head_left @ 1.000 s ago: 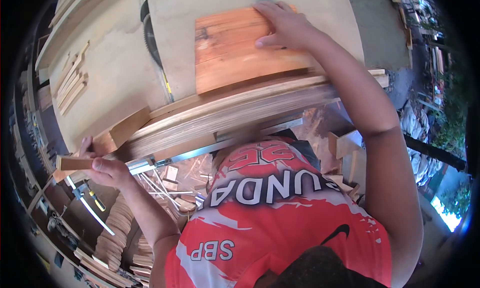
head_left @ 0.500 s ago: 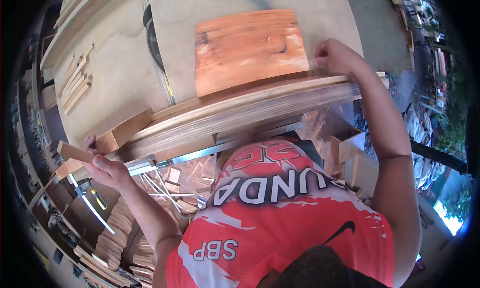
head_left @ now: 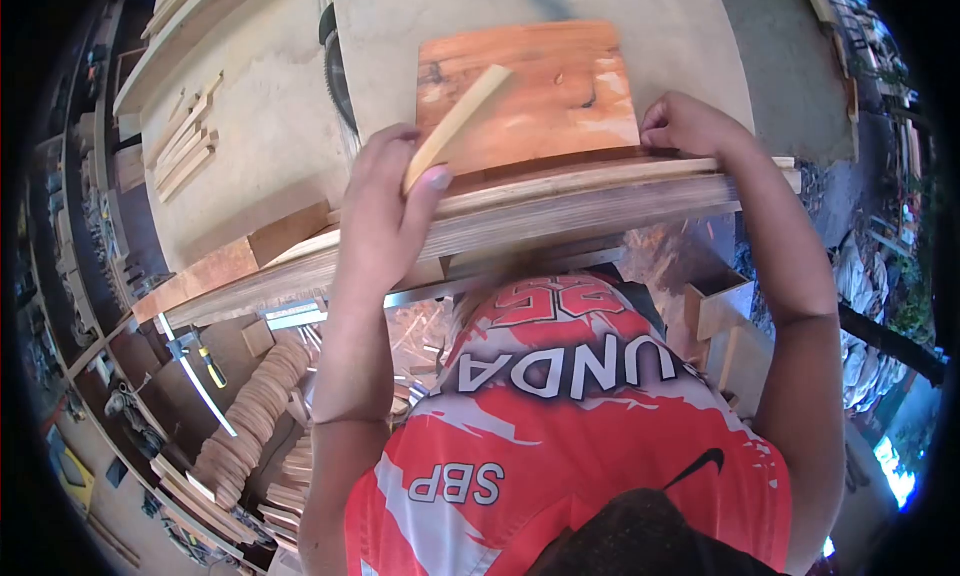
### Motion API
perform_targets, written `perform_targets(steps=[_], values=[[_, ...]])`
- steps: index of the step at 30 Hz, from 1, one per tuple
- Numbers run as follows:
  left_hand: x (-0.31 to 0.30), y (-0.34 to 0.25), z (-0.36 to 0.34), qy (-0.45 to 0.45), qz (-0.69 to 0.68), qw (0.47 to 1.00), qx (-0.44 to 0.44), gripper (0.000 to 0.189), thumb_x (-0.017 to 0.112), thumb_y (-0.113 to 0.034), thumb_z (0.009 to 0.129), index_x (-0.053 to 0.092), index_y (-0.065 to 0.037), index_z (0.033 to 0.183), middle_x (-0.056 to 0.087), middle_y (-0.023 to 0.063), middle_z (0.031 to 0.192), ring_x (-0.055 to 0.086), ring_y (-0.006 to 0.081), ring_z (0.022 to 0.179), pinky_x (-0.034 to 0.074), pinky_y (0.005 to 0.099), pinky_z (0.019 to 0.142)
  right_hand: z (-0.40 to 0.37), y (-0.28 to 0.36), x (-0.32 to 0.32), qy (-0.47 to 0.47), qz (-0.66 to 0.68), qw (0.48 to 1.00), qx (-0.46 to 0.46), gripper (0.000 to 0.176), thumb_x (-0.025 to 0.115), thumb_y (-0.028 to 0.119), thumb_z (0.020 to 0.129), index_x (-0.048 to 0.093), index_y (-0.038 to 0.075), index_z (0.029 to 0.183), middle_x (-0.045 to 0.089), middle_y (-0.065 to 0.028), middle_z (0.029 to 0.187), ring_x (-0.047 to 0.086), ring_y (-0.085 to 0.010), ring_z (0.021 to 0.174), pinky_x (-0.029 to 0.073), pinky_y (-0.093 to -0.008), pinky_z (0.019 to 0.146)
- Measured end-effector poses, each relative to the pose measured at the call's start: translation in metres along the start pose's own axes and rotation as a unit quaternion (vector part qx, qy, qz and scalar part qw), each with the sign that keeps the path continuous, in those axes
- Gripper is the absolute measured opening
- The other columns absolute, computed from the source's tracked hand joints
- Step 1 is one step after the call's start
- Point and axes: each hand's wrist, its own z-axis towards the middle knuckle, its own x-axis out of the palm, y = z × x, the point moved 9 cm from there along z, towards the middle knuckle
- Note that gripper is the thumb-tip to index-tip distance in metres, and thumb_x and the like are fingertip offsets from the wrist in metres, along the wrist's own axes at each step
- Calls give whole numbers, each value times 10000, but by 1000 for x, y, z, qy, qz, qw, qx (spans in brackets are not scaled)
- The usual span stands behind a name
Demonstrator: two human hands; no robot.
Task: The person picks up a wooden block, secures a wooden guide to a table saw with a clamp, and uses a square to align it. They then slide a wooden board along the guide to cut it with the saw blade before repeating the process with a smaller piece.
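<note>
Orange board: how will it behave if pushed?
The board is probably stiff, given its wood grain. Lying flat on the table, it seems unlikely to tip or roll. It may slide easily; the table looks smooth.

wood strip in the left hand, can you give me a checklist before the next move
1. Wood strip gripped: ok, held between thumb and fingers of the left hand.
2. Left hand well away from the saw blade: not ok, I'd judge; it appears close by in this view.
3. Saw blade stopped: cannot tell from a still picture.
4. Orange board lying flat on the table: ok.
5. Right hand empty: cannot tell; its fingers are curled beside the board's right edge.
6. Loose strips apart from the blade: ok, they lie off to its left.
</note>
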Motion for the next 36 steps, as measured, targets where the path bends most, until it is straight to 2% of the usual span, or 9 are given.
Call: perform_targets(steps=[3, 5, 7, 10, 15, 19, 21, 27, 36], values=[[23, -10, 13, 79, 21, 993, -89, 294, 591, -293, 971, 612, 1, 966, 604, 165, 843, 582, 301, 752, 471, 388, 722, -16, 10, -19, -30, -20, 998, 41, 174, 704, 86, 826, 671, -31, 950, 701, -97, 809, 649, -145, 758, 510, -310, 712], [46, -1, 16, 138, 83, 978, -129, 344, 634, -380, 944, 632, -36, 926, 545, 134, 601, 550, 304, 564, 457, 410, 598, -46, 47, -65, -323, 56, 938, -107, 222, 701, 199, 864, 669, 21, 993, 695, -125, 842, 661, -248, 783, 514, -369, 742], [63, -15, 30, 160, 98, 979, -85, 349, 639, -382, 939, 627, -34, 922, 558, 141, 612, 560, 317, 576, 461, 414, 604, -82, 109, -55, -404, -78, 850, -329, 311, 703, 186, 878, 627, 46, 1146, 698, -117, 1027, 663, -285, 953, 514, -390, 850], [86, -40, 48, 194, 109, 975, -21, 346, 659, -375, 922, 632, -30, 939, 612, 164, 702, 612, 338, 654, 472, 418, 630, -83, 139, -20, -331, -163, 842, -394, 312, 699, 183, 873, 630, 56, 1150, 680, -127, 1097, 628, -349, 1044, 496, -401, 907], [63, -34, 59, 27, 24, 999, 22, 358, 684, -310, 908, 637, -26, 1122, 664, 171, 1033, 650, 321, 918, 506, 385, 782, -55, 55, -47, -250, -93, 938, -221, 295, 675, 181, 882, 619, 44, 1138, 664, -168, 1080, 620, -367, 1017, 484, -425, 885], [45, 2, 40, 13, 102, 994, -39, 384, 682, -286, 908, 619, -17, 1175, 656, 176, 1097, 637, 333, 997, 509, 387, 855, -40, -44, -61, -223, 0, 970, -93, 266, 669, 190, 881, 607, 14, 1071, 655, -207, 965, 625, -355, 892, 476, -436, 807], [56, 24, 26, 101, 157, 970, -157, 396, 682, -290, 904, 618, -12, 1178, 650, 200, 1110, 629, 344, 1033, 503, 400, 890, -34, -56, -48, -214, 8, 972, -99, 264, 677, 199, 873, 609, 7, 1042, 653, -207, 946, 623, -347, 866, 478, -428, 791], [64, 35, 19, 61, 174, 963, -196, 416, 677, -349, 889, 620, -17, 1134, 609, 204, 1216, 615, 390, 1084, 491, 450, 928, -18, -74, -44, -169, -10, 985, -35, 274, 735, 246, 826, 680, 1, 936, 679, -201, 886, 650, -332, 828, 493, -422, 764], [63, 45, 20, 42, 150, 974, -163, 348, 684, -262, 915, 628, 3, 1134, 652, 149, 971, 611, 240, 848, 496, 355, 775, -21, -72, -43, -165, -6, 986, -2, 304, 822, 263, 754, 714, 34, 924, 702, -172, 876, 672, -314, 824, 509, -413, 773]])
